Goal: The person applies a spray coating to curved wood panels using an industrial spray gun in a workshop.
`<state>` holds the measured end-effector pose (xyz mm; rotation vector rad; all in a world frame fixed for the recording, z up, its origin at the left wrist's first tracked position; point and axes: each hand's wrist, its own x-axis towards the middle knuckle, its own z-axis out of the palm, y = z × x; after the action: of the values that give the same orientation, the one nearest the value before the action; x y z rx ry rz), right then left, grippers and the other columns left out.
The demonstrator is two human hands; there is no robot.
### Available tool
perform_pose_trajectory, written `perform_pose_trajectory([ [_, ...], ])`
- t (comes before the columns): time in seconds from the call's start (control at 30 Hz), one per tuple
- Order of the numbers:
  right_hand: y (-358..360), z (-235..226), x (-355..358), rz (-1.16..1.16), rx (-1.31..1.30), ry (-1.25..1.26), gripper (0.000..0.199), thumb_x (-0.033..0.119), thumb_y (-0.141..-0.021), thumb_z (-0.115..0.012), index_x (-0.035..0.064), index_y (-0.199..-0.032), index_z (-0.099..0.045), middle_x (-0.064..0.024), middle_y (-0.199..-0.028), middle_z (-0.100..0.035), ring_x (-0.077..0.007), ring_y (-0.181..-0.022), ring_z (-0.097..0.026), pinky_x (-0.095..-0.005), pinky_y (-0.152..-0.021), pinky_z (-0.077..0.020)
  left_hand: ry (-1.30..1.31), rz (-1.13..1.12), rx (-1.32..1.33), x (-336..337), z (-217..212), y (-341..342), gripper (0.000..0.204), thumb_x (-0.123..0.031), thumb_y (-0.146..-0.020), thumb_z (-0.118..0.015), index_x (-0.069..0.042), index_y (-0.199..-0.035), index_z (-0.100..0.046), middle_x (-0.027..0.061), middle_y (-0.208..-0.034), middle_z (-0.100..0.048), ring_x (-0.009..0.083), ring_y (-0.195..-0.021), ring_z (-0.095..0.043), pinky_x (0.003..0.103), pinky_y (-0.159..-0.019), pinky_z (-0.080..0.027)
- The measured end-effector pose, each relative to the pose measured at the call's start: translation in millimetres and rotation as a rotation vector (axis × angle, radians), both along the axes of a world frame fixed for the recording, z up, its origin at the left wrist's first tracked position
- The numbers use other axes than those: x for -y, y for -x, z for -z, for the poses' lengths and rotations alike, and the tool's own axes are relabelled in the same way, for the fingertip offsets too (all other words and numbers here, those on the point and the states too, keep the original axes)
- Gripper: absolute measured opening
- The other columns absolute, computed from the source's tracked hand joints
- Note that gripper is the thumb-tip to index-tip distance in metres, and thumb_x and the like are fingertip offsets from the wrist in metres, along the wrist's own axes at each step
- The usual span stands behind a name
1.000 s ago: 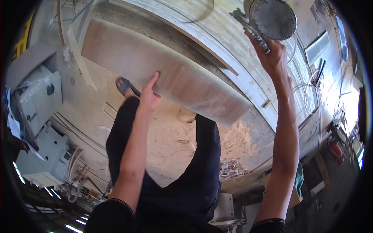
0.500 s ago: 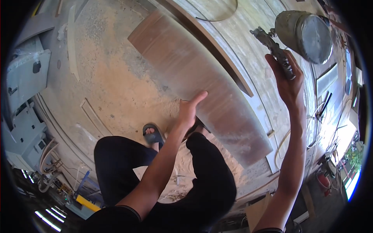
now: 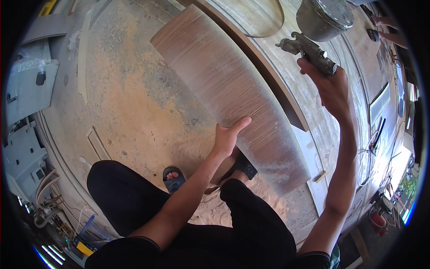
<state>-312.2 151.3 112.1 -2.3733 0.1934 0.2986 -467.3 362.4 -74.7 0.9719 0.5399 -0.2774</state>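
A long brown wooden board (image 3: pixel 215 67) with a pale, dusty surface slants across the middle. My left hand (image 3: pixel 229 136) is closed on its near left edge, thumb lying on top and the other fingers hidden underneath. On the right, my right hand (image 3: pixel 331 89) is wrapped around the grip of a metal spray gun (image 3: pixel 309 51) held above the floor beyond the board. A large grey metal cup (image 3: pixel 323 20) is at the gun's far side. The gun's nozzle points left, toward the board's far part.
A dark brown strip (image 3: pixel 268 85) runs along the board's far edge. Sawdust (image 3: pixel 268 204) covers the floor around my sandalled feet (image 3: pixel 172 179). Grey machine housings (image 3: pixel 29 154) stand at left. Another person's feet (image 3: pixel 374 29) are at far right. A thin hose (image 3: pixel 283 20) loops near the top.
My right hand has turned the spray gun and its cup leftward, and the cup now sits higher in view. My left hand stays on the board's edge; the whole view has shifted slightly.
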Motion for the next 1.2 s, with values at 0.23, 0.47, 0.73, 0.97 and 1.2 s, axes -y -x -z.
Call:
perform_pose_trajectory([
  [0.23, -5.6, 20.6, 8.9, 0.055, 0.026, -0.003, 0.047, 0.048, -0.098, -0.076, 0.0011, -0.1, -0.078, 0.0023, -0.075, -0.06, -0.0073, -0.062, -0.042, -0.0311, -0.057, -0.0352, -0.05, 0.017, -0.016, 8.1, 11.1, 7.4, 0.037, -0.011, -0.09, -0.085, 0.003, -0.121, -0.072, 0.0093, -0.118, -0.074, 0.0168, -0.107, -0.069, 0.031, -0.097, -0.054],
  [0.47, -9.6, 24.4, 4.2, 0.024, -0.08, 0.106, 0.044, 0.044, -0.101, -0.073, 0.0003, -0.107, -0.078, -0.0029, -0.068, -0.056, -0.0133, -0.064, -0.048, -0.037, -0.061, -0.0427, -0.037, 0.004, -0.036, 15.7, 13.2, 5.6, 0.036, -0.01, -0.09, -0.085, 0.004, -0.121, -0.072, 0.0092, -0.117, -0.074, 0.0164, -0.107, -0.069, 0.031, -0.097, -0.054],
  [0.73, -12.9, 39.7, 10.7, 0.007, -0.064, 0.055, 0.052, 0.051, -0.097, -0.075, -0.0003, -0.104, -0.079, -0.0006, -0.075, -0.061, -0.0115, -0.071, -0.05, -0.0307, -0.067, -0.0424, -0.048, 0.014, 0.009, 20.5, 9.3, -0.1, 0.038, -0.008, -0.091, -0.083, 0.003, -0.124, -0.07, 0.0093, -0.119, -0.073, 0.0167, -0.108, -0.068, 0.031, -0.097, -0.054],
  [0.97, -5.6, 13.5, -2.9, -0.033, 0.016, -0.061, 0.05, 0.049, -0.097, -0.076, 0.0021, -0.116, -0.078, -0.0025, -0.082, -0.067, -0.012, -0.076, -0.056, -0.0308, -0.073, -0.0463, -0.031, 0.049, -0.028, 19.1, 10.6, -3.3, 0.037, -0.01, -0.091, -0.084, 0.003, -0.123, -0.07, 0.0097, -0.119, -0.073, 0.0172, -0.108, -0.069, 0.032, -0.097, -0.054],
  [1.2, -7.0, 10.6, -19.2, -0.043, -0.043, 0.011, 0.05, 0.049, -0.098, -0.075, 0.0034, -0.117, -0.079, -0.003, -0.082, -0.068, -0.0123, -0.076, -0.056, -0.032, -0.074, -0.0469, -0.018, 0.056, -0.014, 18.2, 13.6, -2.4, 0.039, -0.013, -0.091, -0.084, 0.004, -0.123, -0.07, 0.0103, -0.119, -0.073, 0.0174, -0.107, -0.069, 0.032, -0.096, -0.055],
])
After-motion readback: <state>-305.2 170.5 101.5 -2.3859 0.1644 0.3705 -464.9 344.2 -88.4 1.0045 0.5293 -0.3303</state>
